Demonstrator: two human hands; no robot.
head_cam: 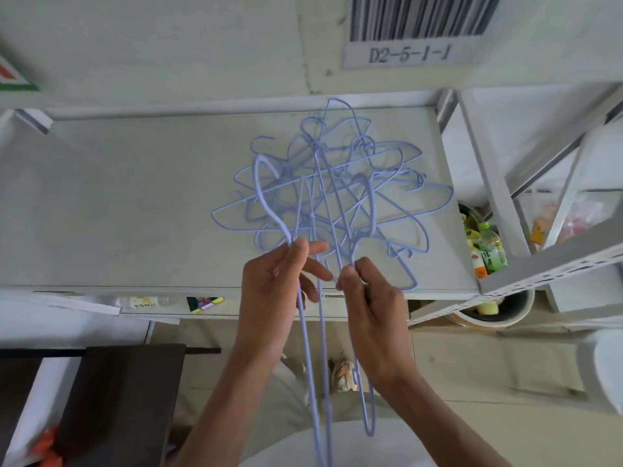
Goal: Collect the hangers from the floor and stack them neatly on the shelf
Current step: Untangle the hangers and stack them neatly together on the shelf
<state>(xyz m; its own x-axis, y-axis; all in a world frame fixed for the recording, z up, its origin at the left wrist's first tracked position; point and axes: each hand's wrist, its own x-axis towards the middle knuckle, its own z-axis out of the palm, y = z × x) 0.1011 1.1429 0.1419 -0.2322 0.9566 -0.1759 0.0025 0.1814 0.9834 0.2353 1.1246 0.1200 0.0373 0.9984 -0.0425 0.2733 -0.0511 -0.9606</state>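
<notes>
A tangled heap of light blue wire hangers [337,183] lies on the white shelf [135,203], right of its middle. My left hand [279,288] and my right hand [367,298] hover at the shelf's front edge, each pinching the necks of several blue hangers [315,365]. The hooks of these held hangers point away over the heap, and their long wires hang down toward my body. The floor below is mostly hidden by my arms.
A second metal shelf unit [553,251] stands to the right, with bottles [488,251] in a bin below it. A barcode label [411,55] hangs on the wall. A dark board [121,399] sits at lower left. My shoe [344,375] shows on the floor.
</notes>
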